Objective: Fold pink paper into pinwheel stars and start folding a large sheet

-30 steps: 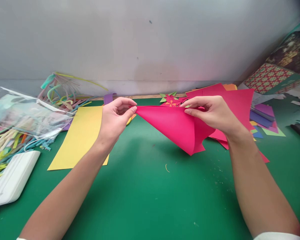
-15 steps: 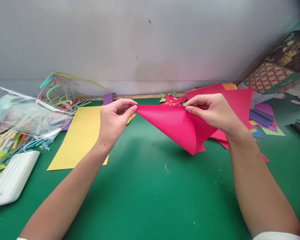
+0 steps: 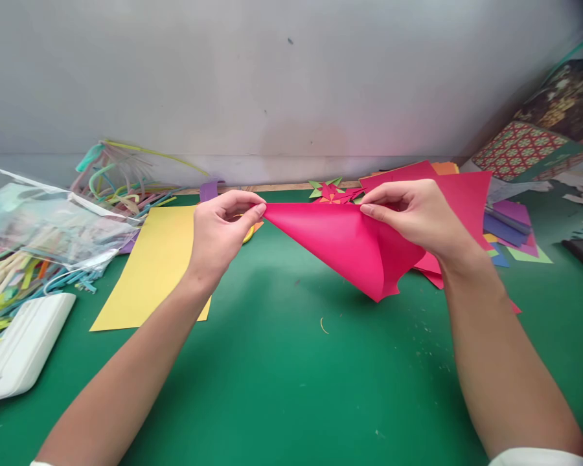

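Observation:
A red sheet of paper (image 3: 340, 243) hangs above the green table (image 3: 296, 388), its top edge stretched between my hands. My left hand (image 3: 221, 226) pinches the pointed left corner between thumb and fingertips. Farther along that edge, my right hand (image 3: 412, 213) pinches the paper near its middle. The lower part droops, bent, with an uneven edge at the lower right. Behind my left forearm lies a yellow sheet (image 3: 148, 272). Something yellow and rounded (image 3: 249, 233), mostly hidden, shows beside my left thumb.
Colourful pipe cleaners (image 3: 10, 291), a clear plastic bag (image 3: 43, 220) and a white object (image 3: 29, 343) are at left. More red paper (image 3: 466, 200), cut paper stars (image 3: 331, 191) and purple paper scraps (image 3: 508, 226) lie behind and right. A patterned box (image 3: 525, 149) stands back right.
Both hands keep their pinch on the red paper. Its drooping lower tip has shifted very slightly to the right.

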The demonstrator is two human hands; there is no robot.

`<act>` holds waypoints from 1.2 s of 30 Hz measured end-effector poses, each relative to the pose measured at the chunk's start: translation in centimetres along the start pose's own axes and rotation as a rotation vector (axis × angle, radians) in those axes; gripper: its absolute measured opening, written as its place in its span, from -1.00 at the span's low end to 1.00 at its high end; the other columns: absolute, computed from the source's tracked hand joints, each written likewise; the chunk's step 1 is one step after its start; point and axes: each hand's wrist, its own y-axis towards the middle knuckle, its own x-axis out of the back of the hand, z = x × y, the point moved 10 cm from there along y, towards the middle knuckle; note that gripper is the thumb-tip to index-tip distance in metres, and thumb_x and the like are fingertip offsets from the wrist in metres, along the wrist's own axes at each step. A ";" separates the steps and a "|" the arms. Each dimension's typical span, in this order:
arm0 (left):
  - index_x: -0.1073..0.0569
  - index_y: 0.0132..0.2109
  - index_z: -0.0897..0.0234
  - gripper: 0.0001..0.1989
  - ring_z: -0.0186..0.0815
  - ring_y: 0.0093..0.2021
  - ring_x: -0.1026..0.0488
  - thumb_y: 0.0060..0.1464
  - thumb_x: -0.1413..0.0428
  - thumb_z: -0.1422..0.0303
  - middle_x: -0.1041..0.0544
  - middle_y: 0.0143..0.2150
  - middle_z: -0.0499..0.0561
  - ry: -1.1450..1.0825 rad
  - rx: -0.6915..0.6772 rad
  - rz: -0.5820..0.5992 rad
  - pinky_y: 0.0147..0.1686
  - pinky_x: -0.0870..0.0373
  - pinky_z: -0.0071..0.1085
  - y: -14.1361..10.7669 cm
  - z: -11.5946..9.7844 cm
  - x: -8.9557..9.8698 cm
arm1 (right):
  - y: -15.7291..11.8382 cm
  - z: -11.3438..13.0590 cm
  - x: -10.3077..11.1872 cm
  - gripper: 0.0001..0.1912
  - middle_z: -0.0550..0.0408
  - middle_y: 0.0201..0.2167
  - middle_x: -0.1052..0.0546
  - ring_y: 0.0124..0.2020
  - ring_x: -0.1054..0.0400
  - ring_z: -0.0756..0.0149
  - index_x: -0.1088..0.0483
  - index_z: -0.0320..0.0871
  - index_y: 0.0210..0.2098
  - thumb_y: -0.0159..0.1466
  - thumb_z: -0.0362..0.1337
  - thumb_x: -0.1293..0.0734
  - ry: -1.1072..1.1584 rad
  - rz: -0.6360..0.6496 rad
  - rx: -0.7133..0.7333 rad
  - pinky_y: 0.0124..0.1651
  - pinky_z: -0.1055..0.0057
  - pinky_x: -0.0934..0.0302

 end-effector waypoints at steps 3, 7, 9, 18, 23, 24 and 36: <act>-0.65 -0.20 0.22 -0.87 -0.24 -0.21 -0.64 0.13 -0.32 0.28 -0.68 -0.23 0.01 -0.003 0.008 0.001 -0.13 -0.61 -0.36 0.0 0.1 -0.1 | 0.0 0.2 0.2 -0.86 0.06 -0.27 -0.68 -0.19 -0.58 -0.04 -0.66 0.05 -0.29 0.28 -0.07 -0.48 -0.010 -0.004 -0.002 -0.11 0.02 -0.49; -0.65 -0.21 0.21 -0.87 -0.24 -0.21 -0.64 0.13 -0.32 0.28 -0.67 -0.25 0.01 -0.020 0.019 -0.005 -0.14 -0.62 -0.36 0.0 0.1 -0.1 | 0.0 0.3 0.3 -0.88 0.06 -0.29 -0.68 -0.20 -0.58 0.00 -0.66 0.01 -0.31 0.27 -0.13 -0.47 0.005 -0.007 -0.009 -0.13 0.07 -0.49; -0.65 -0.22 0.21 -0.88 -0.24 -0.22 -0.64 0.12 -0.32 0.28 -0.66 -0.27 0.00 -0.044 0.028 -0.003 -0.16 -0.63 -0.36 -0.1 0.2 -0.2 | 0.0 0.1 0.4 -0.87 0.06 -0.30 -0.68 -0.22 -0.59 0.01 -0.66 0.01 -0.31 0.26 -0.10 -0.48 0.012 -0.006 -0.014 -0.15 0.09 -0.50; -0.65 -0.21 0.21 -0.87 -0.23 -0.22 -0.64 0.12 -0.33 0.26 -0.66 -0.28 0.01 -0.067 0.055 0.009 -0.16 -0.64 -0.34 -0.1 0.6 -0.3 | -0.1 -0.3 0.2 -0.81 0.07 -0.28 -0.69 -0.21 -0.59 0.02 -0.67 0.04 -0.27 0.26 -0.02 -0.49 0.028 0.008 -0.023 -0.17 0.11 -0.51; -0.66 -0.17 0.21 -0.86 -0.27 -0.22 -0.63 0.13 -0.33 0.28 -0.67 -0.21 0.01 -0.070 -0.005 0.031 -0.15 -0.62 -0.37 0.0 0.1 -0.3 | -0.3 0.2 0.0 -0.81 0.10 -0.16 -0.70 -0.11 -0.58 0.04 -0.68 0.07 -0.13 0.29 -0.10 -0.47 0.080 0.015 -0.005 -0.12 0.13 -0.49; -0.66 -0.16 0.20 -0.85 -0.27 -0.21 -0.62 0.13 -0.32 0.28 -0.67 -0.20 0.01 -0.067 -0.013 0.034 -0.15 -0.61 -0.37 0.1 0.0 -0.3 | -0.3 0.3 0.0 -0.82 0.11 -0.16 -0.70 -0.10 -0.58 0.04 -0.68 0.07 -0.13 0.30 -0.11 -0.47 0.090 0.019 -0.003 -0.11 0.13 -0.49; -0.67 -0.20 0.21 -0.88 -0.25 -0.22 -0.62 0.12 -0.33 0.30 -0.67 -0.23 0.01 -0.043 0.005 0.024 -0.15 -0.59 -0.36 0.1 0.1 0.0 | -0.3 0.3 0.1 -0.81 0.08 -0.17 -0.71 -0.08 -0.59 0.01 -0.70 0.06 -0.15 0.28 -0.09 -0.49 0.083 0.020 -0.021 -0.09 0.12 -0.51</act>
